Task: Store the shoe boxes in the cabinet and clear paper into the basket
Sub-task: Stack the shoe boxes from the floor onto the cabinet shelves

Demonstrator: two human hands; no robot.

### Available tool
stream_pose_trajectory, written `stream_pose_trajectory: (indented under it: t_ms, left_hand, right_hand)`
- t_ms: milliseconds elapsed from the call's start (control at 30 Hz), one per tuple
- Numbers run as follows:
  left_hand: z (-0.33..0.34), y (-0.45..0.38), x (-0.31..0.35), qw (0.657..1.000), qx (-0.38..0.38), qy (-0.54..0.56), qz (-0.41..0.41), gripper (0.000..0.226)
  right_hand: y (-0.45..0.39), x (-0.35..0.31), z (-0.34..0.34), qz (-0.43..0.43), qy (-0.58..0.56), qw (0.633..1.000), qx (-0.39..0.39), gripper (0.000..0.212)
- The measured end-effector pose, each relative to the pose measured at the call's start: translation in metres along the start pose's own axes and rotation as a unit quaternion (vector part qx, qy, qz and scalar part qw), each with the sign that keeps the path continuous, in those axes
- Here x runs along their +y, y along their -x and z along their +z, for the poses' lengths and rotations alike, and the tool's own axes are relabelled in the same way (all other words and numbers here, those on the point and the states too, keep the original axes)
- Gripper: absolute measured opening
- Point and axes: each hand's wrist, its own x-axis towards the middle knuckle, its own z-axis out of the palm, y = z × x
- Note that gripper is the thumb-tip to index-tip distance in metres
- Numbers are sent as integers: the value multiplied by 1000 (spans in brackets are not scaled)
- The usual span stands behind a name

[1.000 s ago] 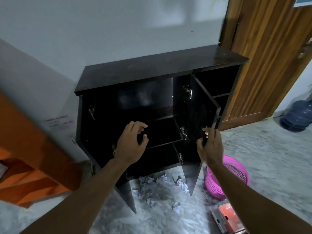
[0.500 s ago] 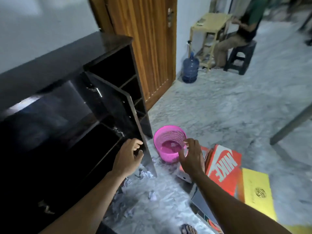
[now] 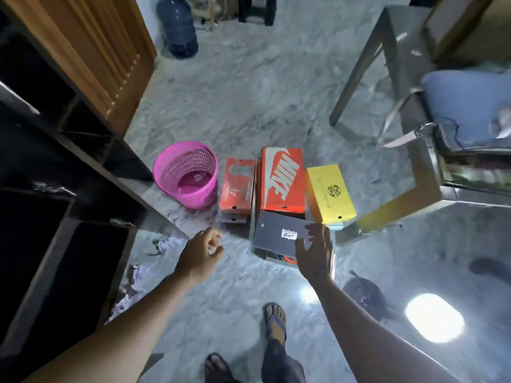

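Blue water jug (image 3: 179,26) by wooden door (image 3: 91,48), metal table leg (image 3: 359,67), marble floor (image 3: 235,100)

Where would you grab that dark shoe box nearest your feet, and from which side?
Probably by its two short ends, one of the hands on each, coming down from above. The dark shoe box lies flat with its lid up, on top of another box, and the big orange Nike box crowds its far edge. The right hand hovers over its right end, open; the left hand is off to its left.
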Motion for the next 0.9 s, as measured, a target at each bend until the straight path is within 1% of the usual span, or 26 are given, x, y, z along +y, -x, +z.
stream_pose_trajectory:
  t_ms: [100,200,267,333,400,500,600,700,800,900]
  left_hand:
    - [53,-21,-17,999,-28,9,-26,18]
    - [99,-49,-32,998,-50,23,-43,18]
    - [125,-69,-44,996,-56,43,-53,18]
    - [152,-91,-63,996,-44,54,-61,20]
    - [185,-117,-85,997,-36,40,-51,27]
    - [234,-162,-114,997,-49,37,-40,48]
    - [282,-205,-143,995,-62,61,-43,71]
    - [319,-242,-163,993,-86,70,-46,88]
    - [344,-268,-174,992,-106,59,-37,98]
    - [360,-280,-185,995,-84,58,-9,104]
  right_hand:
    - [3,58,15,63,30,997,-20,27]
    - [0,120,38,113,35,993,-10,27]
    - [-2,158,54,139,58,988,-16,27]
    - [-5,193,74,173,59,983,-26,29]
    - [-10,231,98,195,49,979,-22,31]
    - [-27,283,130,213,39,976,0,41]
    - [-49,330,161,222,2,975,14,56]
    - [-70,367,187,222,-41,974,14,70]
    - [-90,397,208,188,-62,980,11,65]
    - [-94,415,223,129,-53,990,29,57]
